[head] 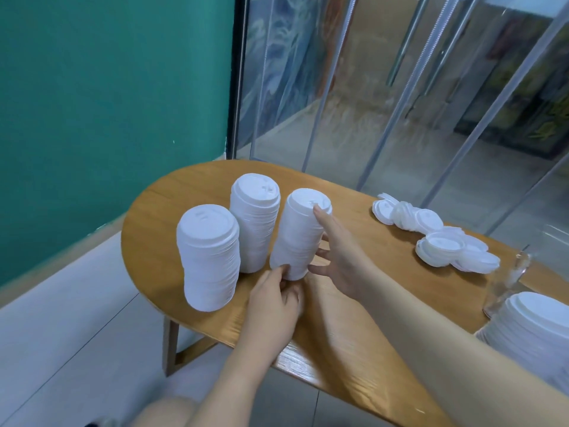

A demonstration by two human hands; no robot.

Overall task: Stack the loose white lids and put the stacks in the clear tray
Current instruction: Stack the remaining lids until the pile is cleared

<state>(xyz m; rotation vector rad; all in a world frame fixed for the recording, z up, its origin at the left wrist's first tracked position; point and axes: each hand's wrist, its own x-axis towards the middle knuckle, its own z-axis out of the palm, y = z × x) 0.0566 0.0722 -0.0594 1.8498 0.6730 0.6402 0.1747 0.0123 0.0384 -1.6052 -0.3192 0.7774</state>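
Spanning the scene: wooden table (pixel 363 318), oval, running from far left to near right, with a green wall (pixel 107 103) behind on the left and glass panels (pixel 400 87) beyond its far edge.
Right arm: forearm (pixel 446 340) reaches in from the near right, laid diagonally over the table toward the middle stack.
Left arm: forearm (pixel 234 371) rises from the near edge, angled up and right toward the same stack.
Tilted stack (pixel 300 232): tall column of white lids, leaning so its top tips to the right, base on the table, held between both hands.
Far stack (pixel 255 223): upright, just left of the tilted one and touching or nearly touching it.
Left stack (pixel 209 257): upright, nearer and further left, standing apart from the hands.
Stack in tray (pixel 535 331): white lids at the near right edge, partly cut off by the frame.
Clear tray (pixel 508 282): only a transparent corner wall shows, just beyond that stack.
Loose lids (pixel 437 235): scattered heap on the far right of the table, well apart from the three stacks.
Right hand (pixel 341 257): fingers spread and nearly straight, pressed along the right side of the tilted stack, one fingertip at its top rim.
Left hand (pixel 277 291): fingers curled, pinching the tilted stack's base from the near side.
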